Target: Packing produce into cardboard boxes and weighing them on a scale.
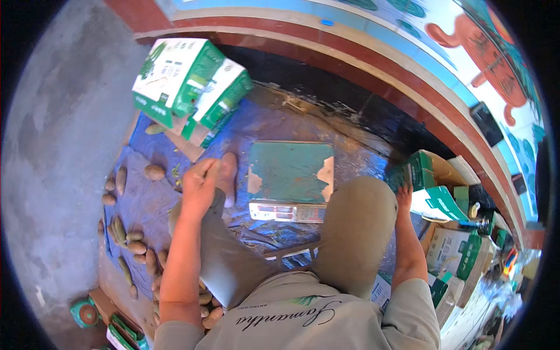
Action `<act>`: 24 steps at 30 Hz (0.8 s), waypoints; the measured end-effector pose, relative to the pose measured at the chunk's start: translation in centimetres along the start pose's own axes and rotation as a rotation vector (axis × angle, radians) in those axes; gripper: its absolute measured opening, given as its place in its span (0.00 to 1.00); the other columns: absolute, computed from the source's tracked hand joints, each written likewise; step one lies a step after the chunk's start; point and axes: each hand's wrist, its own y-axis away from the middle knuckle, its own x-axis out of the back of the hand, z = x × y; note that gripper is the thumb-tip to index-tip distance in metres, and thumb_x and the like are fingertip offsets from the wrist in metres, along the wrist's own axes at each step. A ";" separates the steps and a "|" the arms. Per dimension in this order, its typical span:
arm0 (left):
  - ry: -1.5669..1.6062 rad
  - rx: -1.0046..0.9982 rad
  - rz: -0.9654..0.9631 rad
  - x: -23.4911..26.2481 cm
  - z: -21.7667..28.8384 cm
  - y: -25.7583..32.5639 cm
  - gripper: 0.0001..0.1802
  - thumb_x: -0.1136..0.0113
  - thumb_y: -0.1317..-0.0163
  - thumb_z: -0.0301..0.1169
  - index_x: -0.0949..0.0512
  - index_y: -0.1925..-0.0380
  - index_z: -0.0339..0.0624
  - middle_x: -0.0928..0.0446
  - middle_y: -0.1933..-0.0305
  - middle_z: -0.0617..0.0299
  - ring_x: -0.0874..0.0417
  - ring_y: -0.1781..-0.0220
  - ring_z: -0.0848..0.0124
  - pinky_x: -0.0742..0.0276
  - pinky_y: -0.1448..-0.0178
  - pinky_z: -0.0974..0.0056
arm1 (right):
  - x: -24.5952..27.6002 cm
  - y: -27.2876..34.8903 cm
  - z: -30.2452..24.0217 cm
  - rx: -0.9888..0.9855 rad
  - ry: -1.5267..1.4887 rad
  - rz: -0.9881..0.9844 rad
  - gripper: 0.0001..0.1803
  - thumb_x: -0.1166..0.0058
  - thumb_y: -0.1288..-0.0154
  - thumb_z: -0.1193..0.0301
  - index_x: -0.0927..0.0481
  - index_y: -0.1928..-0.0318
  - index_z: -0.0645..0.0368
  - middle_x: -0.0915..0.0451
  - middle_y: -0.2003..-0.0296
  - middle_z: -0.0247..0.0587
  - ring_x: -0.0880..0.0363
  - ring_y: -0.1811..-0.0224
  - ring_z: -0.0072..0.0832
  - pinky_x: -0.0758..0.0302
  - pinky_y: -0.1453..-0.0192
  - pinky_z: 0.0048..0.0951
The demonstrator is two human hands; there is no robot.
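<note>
Rough grey concrete floor [64, 128] at left, beside a wrinkled blue plastic tarp [135, 204]. Beyond, a red-brown painted wall band [262, 39]; higher up, an orange-red painted figure [493, 61], black rectangular object [486, 123] near it.

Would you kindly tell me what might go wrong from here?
The loose brown produce on the wrinkled blue tarp could roll or be stepped on. The right hand is at the open green-and-white box, which might tip if pulled.
</note>
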 end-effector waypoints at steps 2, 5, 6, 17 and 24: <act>0.212 -0.098 -0.009 -1.7 -2.2 -0.9 0.10 0.46 0.37 0.31 0.20 0.68 0.35 0.20 0.70 0.59 0.23 0.68 0.74 0.28 0.61 0.68 | -6.6 1.9 15.1 -0.159 0.317 0.271 0.17 0.54 0.39 0.68 0.22 0.49 0.52 0.32 0.40 0.40 0.40 0.34 0.37 0.56 0.25 0.46; 0.107 0.007 0.055 0.5 -1.0 0.7 0.10 0.44 0.39 0.34 0.23 0.71 0.38 0.25 0.75 0.55 0.27 0.73 0.69 0.30 0.65 0.62 | -5.3 5.0 7.3 0.190 -1.063 0.368 0.19 0.58 0.35 0.64 0.24 0.47 0.52 0.28 0.43 0.41 0.35 0.38 0.39 0.45 0.31 0.51; 0.030 -0.045 0.042 0.0 0.1 0.3 0.11 0.44 0.40 0.35 0.25 0.73 0.37 0.27 0.76 0.54 0.28 0.74 0.67 0.31 0.66 0.60 | 0.4 1.2 -0.9 0.294 -1.718 0.198 0.19 0.60 0.34 0.63 0.25 0.46 0.52 0.27 0.45 0.41 0.32 0.39 0.41 0.40 0.34 0.53; 0.085 -0.157 0.252 -1.6 -0.3 -0.4 0.12 0.42 0.44 0.37 0.21 0.75 0.39 0.22 0.73 0.47 0.22 0.69 0.48 0.27 0.64 0.51 | 13.6 16.6 0.3 0.189 -0.427 -0.447 0.27 0.53 0.41 0.50 0.25 0.47 0.51 0.23 0.48 0.43 0.25 0.48 0.44 0.27 0.49 0.48; 0.042 -0.154 0.235 -2.2 -0.9 -0.9 0.12 0.43 0.43 0.38 0.21 0.74 0.39 0.22 0.73 0.48 0.21 0.68 0.49 0.26 0.65 0.53 | 9.0 17.8 -2.1 0.335 -0.392 -0.589 0.25 0.53 0.40 0.50 0.24 0.49 0.51 0.22 0.51 0.46 0.24 0.50 0.47 0.27 0.49 0.47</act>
